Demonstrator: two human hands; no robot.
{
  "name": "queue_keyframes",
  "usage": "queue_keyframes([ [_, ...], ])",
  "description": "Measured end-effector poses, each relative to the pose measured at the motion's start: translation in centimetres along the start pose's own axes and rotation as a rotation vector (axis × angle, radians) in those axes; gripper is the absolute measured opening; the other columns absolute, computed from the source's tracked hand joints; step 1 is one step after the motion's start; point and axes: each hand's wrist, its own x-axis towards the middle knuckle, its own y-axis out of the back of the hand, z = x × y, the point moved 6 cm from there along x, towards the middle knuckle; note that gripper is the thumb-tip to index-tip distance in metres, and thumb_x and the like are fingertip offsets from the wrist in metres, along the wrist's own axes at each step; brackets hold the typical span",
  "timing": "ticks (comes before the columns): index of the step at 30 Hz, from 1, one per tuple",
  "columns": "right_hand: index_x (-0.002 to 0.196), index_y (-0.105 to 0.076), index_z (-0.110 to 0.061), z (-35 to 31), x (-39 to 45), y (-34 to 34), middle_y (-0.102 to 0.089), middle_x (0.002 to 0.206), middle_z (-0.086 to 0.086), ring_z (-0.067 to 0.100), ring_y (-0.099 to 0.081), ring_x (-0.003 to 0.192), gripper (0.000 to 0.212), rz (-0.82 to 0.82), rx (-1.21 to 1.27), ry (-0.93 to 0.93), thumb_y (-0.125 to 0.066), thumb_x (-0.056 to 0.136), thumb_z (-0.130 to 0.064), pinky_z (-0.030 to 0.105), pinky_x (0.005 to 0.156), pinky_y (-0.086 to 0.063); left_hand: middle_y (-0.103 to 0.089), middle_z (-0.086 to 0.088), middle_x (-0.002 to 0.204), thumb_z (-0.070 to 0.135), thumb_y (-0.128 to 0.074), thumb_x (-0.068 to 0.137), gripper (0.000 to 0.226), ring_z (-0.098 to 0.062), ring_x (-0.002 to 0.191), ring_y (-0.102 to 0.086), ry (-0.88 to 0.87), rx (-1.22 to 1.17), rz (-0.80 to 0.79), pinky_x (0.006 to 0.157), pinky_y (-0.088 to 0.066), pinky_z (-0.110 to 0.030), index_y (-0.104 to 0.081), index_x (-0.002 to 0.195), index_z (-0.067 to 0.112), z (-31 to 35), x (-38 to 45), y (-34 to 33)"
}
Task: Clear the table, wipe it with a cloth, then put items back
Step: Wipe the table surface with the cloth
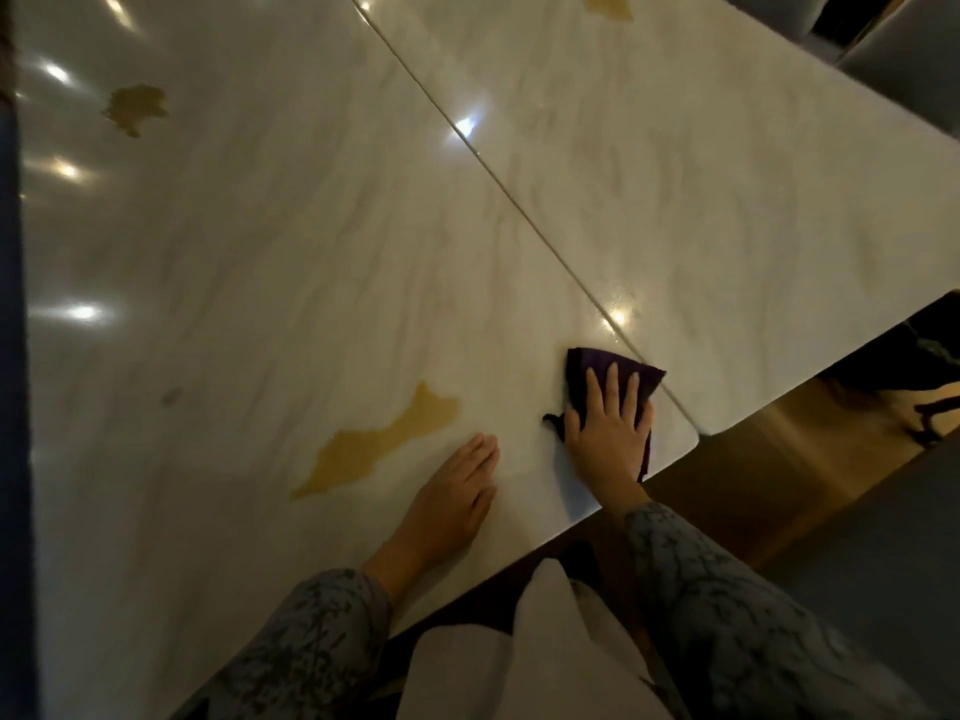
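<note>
A glossy white marble table (291,252) fills most of the head view, with a thin seam running diagonally across it. My right hand (610,431) lies flat on a dark purple cloth (592,368), pressing it onto the table near the front corner, just left of the seam. My left hand (457,491) rests flat on the marble beside it, fingers together, holding nothing. A yellow-brown patch (379,444) marks the surface just left of my left hand. Two similar patches lie farther off, one at the far left (136,107) and one at the top (609,2).
The table's front edge runs diagonally from lower left to the right, with brown wooden floor (779,449) beyond it. Grey chair seats stand at the top right (904,75) and lower right (872,553). A dark blue vertical edge (10,407) borders the left side.
</note>
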Motion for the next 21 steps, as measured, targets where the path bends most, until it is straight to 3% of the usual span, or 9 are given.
queue_keyframes([
  [5, 0.155, -0.012, -0.024, -5.8, -5.8, -1.9, -0.003, 0.163, 0.007, 0.030, 0.009, 0.149, 0.063, -0.014, -0.007, -0.016, -0.021, 0.099, -0.051, 0.051, 0.120, 0.002, -0.037, -0.010, 0.153, 0.035, -0.035, 0.100, 0.055, -0.023, 0.146, -0.022, 0.009, 0.093, 0.028, 0.121, -0.002, -0.028, -0.041, 0.144, 0.003, -2.1, -5.7, 1.2],
  [8, 0.155, -0.011, -0.025, -9.0, -9.6, -3.1, -0.003, 0.163, 0.006, 0.031, 0.009, 0.149, 0.066, -0.047, -0.023, 0.027, -0.016, 0.096, -0.054, 0.052, 0.120, 0.000, -0.027, -0.003, 0.157, 0.043, -0.035, 0.099, 0.058, -0.021, 0.149, -0.014, 0.179, 0.080, 0.134, 0.121, -0.005, -0.038, -0.035, 0.148, 0.012, -5.3, -10.9, 3.0],
  [13, 0.153, -0.025, -0.022, -13.5, -14.3, -5.1, -0.018, 0.161, 0.009, 0.033, -0.005, 0.149, 0.067, -0.067, -0.041, 0.148, -0.023, 0.095, -0.055, 0.054, 0.119, -0.009, -0.037, -0.014, 0.152, 0.048, -0.038, 0.094, 0.061, -0.031, 0.144, -0.028, 0.470, 0.237, 0.254, 0.118, -0.009, -0.051, -0.046, 0.141, 0.010, -11.9, -18.4, 6.6],
  [17, 0.153, -0.022, -0.026, -13.1, -13.4, -5.1, -0.014, 0.162, 0.003, 0.026, -0.001, 0.150, 0.067, -0.074, -0.082, 0.253, -0.020, 0.092, -0.053, 0.045, 0.120, -0.001, -0.042, -0.018, 0.148, 0.055, -0.030, 0.096, 0.067, -0.034, 0.141, -0.034, 0.614, 0.296, 0.300, 0.115, -0.019, -0.056, -0.050, 0.138, 0.007, -15.0, -21.1, 7.6],
  [21, 0.151, -0.028, -0.028, -11.3, -10.4, -4.0, -0.015, 0.162, 0.002, 0.023, -0.002, 0.150, 0.059, -0.001, 0.031, 0.054, -0.030, 0.095, -0.043, 0.045, 0.122, -0.003, -0.045, -0.018, 0.146, 0.050, -0.038, 0.094, 0.062, -0.034, 0.139, -0.037, 0.624, 0.315, 0.330, 0.114, -0.023, -0.055, -0.053, 0.135, 0.007, -14.7, -21.2, 7.4],
])
